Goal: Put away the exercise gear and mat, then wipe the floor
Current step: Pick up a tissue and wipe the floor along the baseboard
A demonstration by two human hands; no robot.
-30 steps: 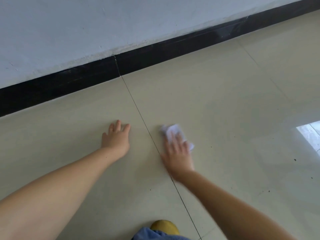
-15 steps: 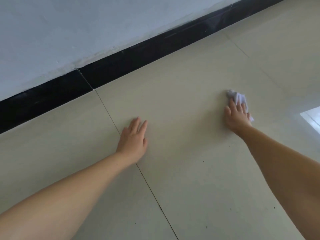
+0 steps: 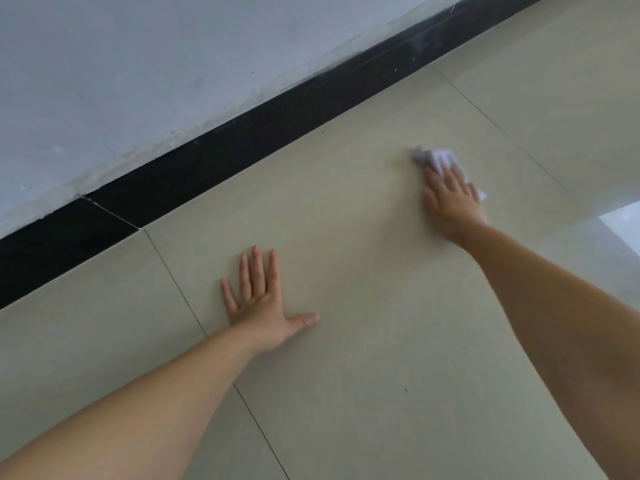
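Note:
My right hand [image 3: 452, 199] presses a crumpled white cloth [image 3: 437, 159] flat against the beige tiled floor [image 3: 346, 216], at the upper right. Part of the cloth sticks out beyond the fingertips and a corner shows to the right of the hand. My left hand [image 3: 259, 299] lies palm down on the floor at centre left, fingers spread, holding nothing. No exercise gear or mat is in view.
A black skirting board [image 3: 214, 157] runs diagonally along the foot of a white wall [image 3: 138, 64] just beyond the hands. Thin grout lines cross the tiles. A bright reflection [image 3: 623, 220] shines on the floor at the right edge.
My right hand slid the cloth from beside the left hand out to the right and farther toward the wall. My left hand shifted right across the grout line and spread flat.

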